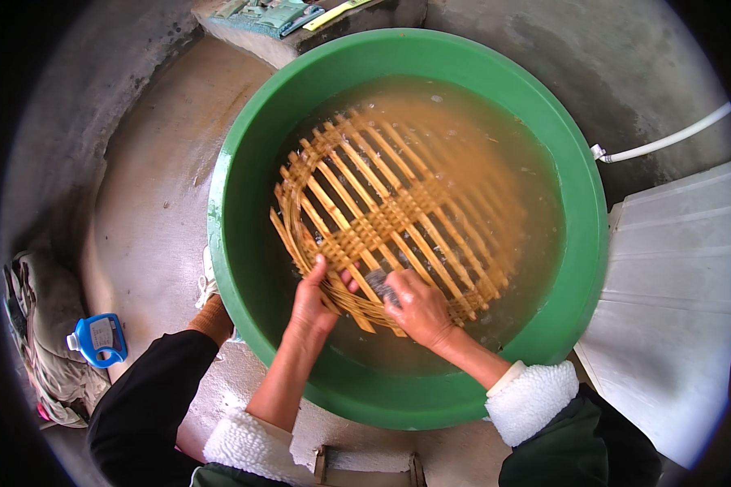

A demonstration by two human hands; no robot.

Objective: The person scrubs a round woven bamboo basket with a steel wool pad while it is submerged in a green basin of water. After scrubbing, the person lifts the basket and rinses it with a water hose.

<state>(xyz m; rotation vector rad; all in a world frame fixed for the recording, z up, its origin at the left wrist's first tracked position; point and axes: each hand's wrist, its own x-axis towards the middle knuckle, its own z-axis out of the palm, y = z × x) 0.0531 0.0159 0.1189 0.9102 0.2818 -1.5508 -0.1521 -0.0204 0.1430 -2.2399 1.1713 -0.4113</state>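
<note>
A round woven bamboo rack [365,228] lies tilted in a large green plastic tub [586,243] of cloudy brown water. Its far right part is under the water and blurred. My left hand [317,298] grips the near left rim, with the thumb on top and fingertips showing between the slats. In my right hand [420,304] is a grey scouring pad [382,287], pressed on the slats near the woven rim, just right of my left hand. Part of the pad is hidden under my fingers.
A blue plastic bottle [100,341] with a white cap stands left, beside crumpled cloth [61,316]. A white hose [664,141] reaches the tub's right side, above a white panel [670,292]. Behind the tub, a ledge holds a folded teal cloth [268,18] and a yellow-green strip-like item [335,14].
</note>
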